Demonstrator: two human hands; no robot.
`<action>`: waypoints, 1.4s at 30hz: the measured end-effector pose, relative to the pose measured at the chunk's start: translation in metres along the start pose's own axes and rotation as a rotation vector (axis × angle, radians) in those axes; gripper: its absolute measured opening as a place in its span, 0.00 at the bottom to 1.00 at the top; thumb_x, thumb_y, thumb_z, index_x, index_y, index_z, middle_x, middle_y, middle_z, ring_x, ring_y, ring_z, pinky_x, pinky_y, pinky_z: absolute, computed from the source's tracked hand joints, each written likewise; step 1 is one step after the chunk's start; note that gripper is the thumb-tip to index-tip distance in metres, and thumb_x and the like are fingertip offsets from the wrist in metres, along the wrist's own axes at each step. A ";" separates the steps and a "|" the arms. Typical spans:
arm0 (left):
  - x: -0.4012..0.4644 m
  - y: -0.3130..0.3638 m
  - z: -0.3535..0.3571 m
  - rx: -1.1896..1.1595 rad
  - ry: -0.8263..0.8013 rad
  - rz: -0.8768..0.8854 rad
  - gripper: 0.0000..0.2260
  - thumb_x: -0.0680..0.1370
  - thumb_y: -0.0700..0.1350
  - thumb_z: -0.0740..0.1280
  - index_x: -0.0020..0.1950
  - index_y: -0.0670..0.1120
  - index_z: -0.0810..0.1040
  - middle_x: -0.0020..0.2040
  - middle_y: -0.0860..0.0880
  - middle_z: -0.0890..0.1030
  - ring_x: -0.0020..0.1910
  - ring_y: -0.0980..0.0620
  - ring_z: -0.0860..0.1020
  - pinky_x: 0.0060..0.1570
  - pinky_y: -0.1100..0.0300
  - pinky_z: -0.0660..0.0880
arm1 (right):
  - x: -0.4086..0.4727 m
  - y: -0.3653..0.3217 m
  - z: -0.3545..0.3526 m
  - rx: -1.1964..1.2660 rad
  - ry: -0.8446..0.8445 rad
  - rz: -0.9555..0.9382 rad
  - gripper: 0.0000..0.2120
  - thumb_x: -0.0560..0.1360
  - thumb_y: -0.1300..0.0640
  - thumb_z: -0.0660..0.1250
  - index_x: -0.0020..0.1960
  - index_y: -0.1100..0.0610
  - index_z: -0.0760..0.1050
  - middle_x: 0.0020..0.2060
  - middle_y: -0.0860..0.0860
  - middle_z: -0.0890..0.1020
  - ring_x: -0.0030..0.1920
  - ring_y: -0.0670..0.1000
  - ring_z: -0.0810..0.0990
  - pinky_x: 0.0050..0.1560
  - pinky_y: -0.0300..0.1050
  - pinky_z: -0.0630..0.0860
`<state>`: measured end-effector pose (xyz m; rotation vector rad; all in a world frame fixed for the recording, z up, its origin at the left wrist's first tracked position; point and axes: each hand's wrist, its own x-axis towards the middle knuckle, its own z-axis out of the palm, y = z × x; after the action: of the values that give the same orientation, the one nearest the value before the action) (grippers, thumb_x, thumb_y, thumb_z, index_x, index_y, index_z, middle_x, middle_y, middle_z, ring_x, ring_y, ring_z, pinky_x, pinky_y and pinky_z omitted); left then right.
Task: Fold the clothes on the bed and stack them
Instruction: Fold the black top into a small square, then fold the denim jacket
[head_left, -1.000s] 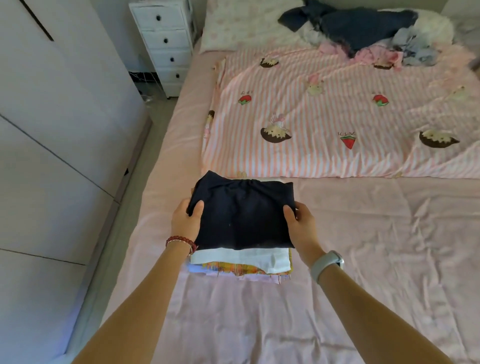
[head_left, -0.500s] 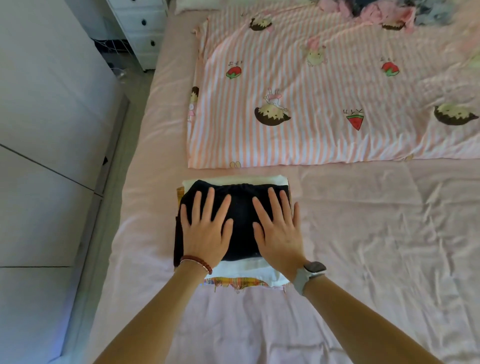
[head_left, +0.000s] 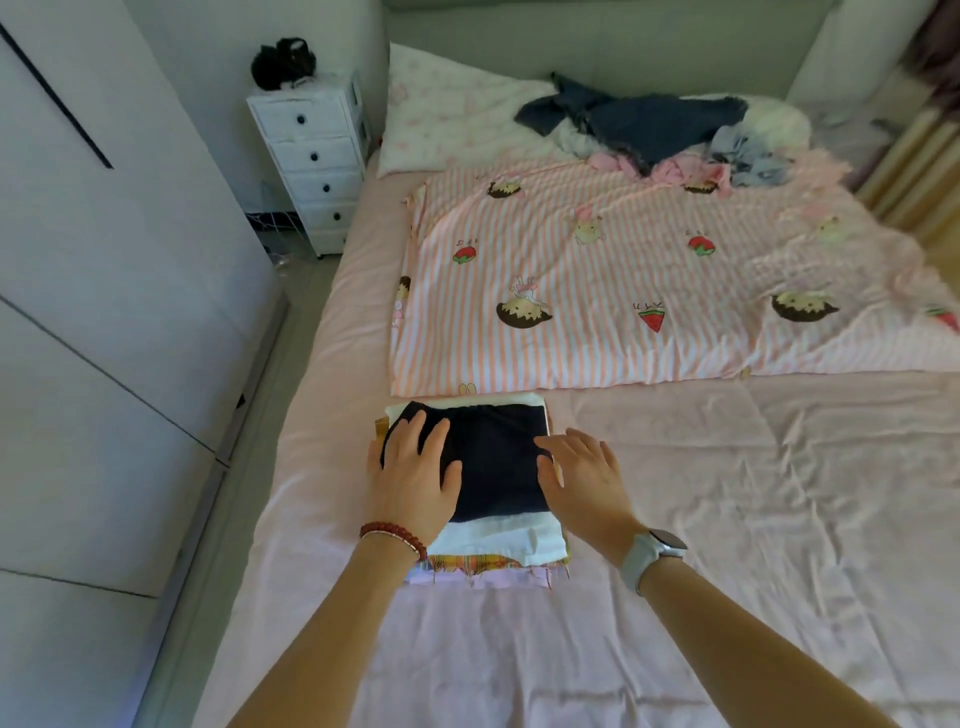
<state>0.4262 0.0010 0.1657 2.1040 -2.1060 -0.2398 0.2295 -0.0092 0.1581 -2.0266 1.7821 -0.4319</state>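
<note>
Folded dark navy garment (head_left: 493, 457): lay flat as top layer of a stack (head_left: 493, 551) just left of frame centre, on the pink bedsheet (head_left: 727, 519) near the bed's left edge. Beneath it, in descending order as far as edges showed: a white folded piece (head_left: 498, 540), a yellow-orange plaid piece (head_left: 467, 563), a pale lilac piece (head_left: 488, 581). Left hand (head_left: 415, 478): fingers straight and spread, palm resting flat on the garment's left part, gripping nothing; red beaded bracelet (head_left: 392, 533) at the wrist. Right hand (head_left: 582, 478): fingers extended and relaxed, at the garment's right edge, grasping nothing; whether the palm touched the stack could not be told; grey-strapped watch (head_left: 652, 556) at the wrist. Pink-and-white striped quilt (head_left: 597, 291) with cartoon prints: spread across the upper centre and right, its near edge just beyond the stack. Heap of unfolded clothes (head_left: 660, 130), dark blue, pink and pale blue: upper right, at the head of the bed, well apart from the stack. Pillow (head_left: 447, 114): upper centre, left of the heap. White drawer chest (head_left: 317, 161): upper left, beside the bed, with a black object (head_left: 283, 62) on top. White wardrobe doors (head_left: 104, 312): left side of frame.
</note>
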 end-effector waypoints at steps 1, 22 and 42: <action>-0.016 0.006 -0.010 -0.006 0.018 -0.002 0.22 0.79 0.52 0.57 0.73 0.49 0.62 0.75 0.47 0.60 0.73 0.47 0.57 0.70 0.49 0.53 | -0.017 0.000 -0.013 0.011 0.047 0.002 0.17 0.79 0.55 0.55 0.66 0.53 0.71 0.62 0.50 0.75 0.68 0.52 0.65 0.68 0.47 0.56; -0.265 0.414 0.035 -0.074 -0.169 0.684 0.18 0.79 0.52 0.56 0.69 0.52 0.67 0.67 0.54 0.70 0.67 0.53 0.66 0.67 0.55 0.58 | -0.477 0.246 -0.183 0.093 0.420 0.771 0.15 0.79 0.54 0.56 0.63 0.55 0.74 0.59 0.52 0.79 0.61 0.54 0.74 0.59 0.46 0.70; -0.271 0.950 0.182 -0.064 -0.285 0.932 0.18 0.78 0.49 0.59 0.67 0.51 0.70 0.64 0.51 0.72 0.63 0.49 0.69 0.60 0.56 0.62 | -0.590 0.693 -0.412 0.064 0.400 1.038 0.17 0.80 0.53 0.54 0.67 0.54 0.69 0.64 0.50 0.74 0.65 0.53 0.69 0.63 0.47 0.67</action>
<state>-0.5402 0.2730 0.1992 0.9013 -2.9093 -0.4739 -0.6496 0.4638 0.1960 -0.7650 2.6833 -0.5419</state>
